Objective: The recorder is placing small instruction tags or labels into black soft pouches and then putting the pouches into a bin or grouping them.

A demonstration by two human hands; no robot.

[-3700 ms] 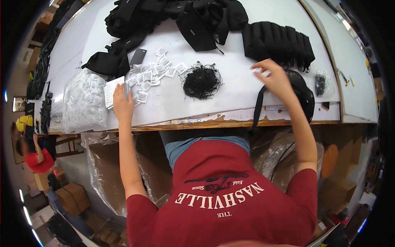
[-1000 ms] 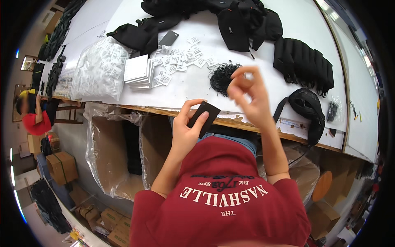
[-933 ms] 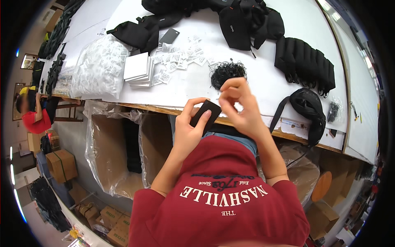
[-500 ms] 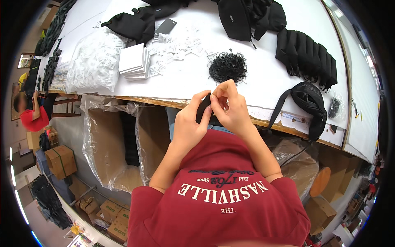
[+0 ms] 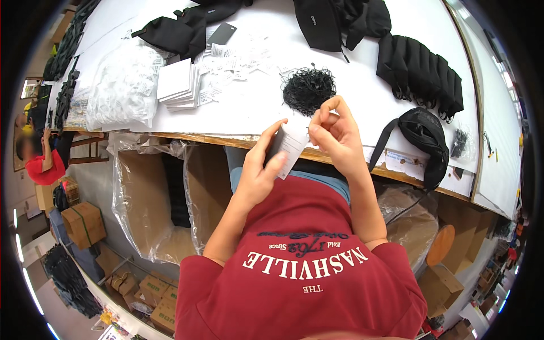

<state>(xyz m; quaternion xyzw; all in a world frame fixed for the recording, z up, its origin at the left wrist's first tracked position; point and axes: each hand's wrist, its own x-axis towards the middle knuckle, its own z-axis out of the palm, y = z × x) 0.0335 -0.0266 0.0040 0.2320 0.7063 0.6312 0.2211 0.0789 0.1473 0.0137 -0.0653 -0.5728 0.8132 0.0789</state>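
Observation:
In my left hand (image 5: 256, 173) is a hang tag (image 5: 292, 148), its white printed face turned up and a grey side showing by the fingers. The thumb presses on the tag's lower part. To its right, my right hand (image 5: 341, 136) is raised with thumb and fingers pinched together. A thin dark strand shows at those fingertips, apparently a black string; its full length is not visible. Just beyond the hands, a tangled heap of black strings (image 5: 309, 90) lies on the white table (image 5: 226, 116).
Left on the table are a stack of white cards (image 5: 174, 82), a clear bag of small packets (image 5: 123, 88), and scattered packets (image 5: 235, 62). Black bags (image 5: 320, 25) lie behind; black pouches (image 5: 419, 73) and another black bag (image 5: 422, 139) are right. Plastic-lined boxes (image 5: 150, 198) stand below.
My hands have moved apart, the right one rightward. The tag in my left hand has turned from its dark, narrow view to show its white printed face.

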